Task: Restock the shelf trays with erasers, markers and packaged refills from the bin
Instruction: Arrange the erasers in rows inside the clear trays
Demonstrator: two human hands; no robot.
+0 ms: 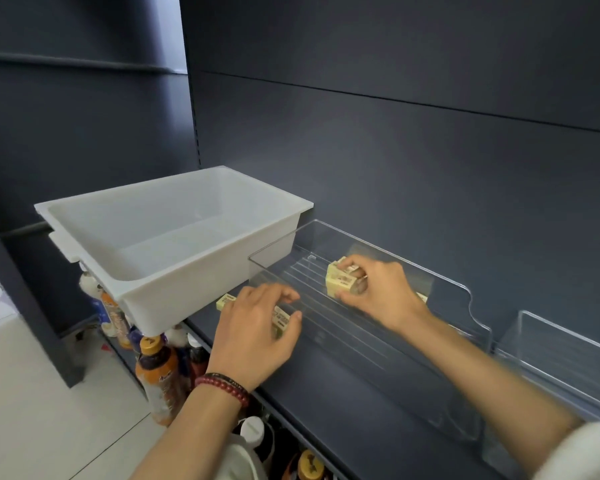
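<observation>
Right hand (381,292): inside the clear tray (378,344), near its back wall; fingers and thumb are clenched around an eraser stack (340,282) of yellow wrapped blocks.
Left hand (253,334): at the near left corner of the tray, fingers curled over loose erasers (226,301); one sticks out to the left, another shows between finger and thumb. Whether these lie inside the tray wall or just outside, I cannot tell.
Bin (174,188): white plastic, on the dark shelf (343,410), just left of the tray; nothing shows in it.
Second clear tray (568,344): to the right of the first.
Left wrist: bracelets (222,384), red beads and a dark band.
Below the shelf: drink bottles (160,372).
</observation>
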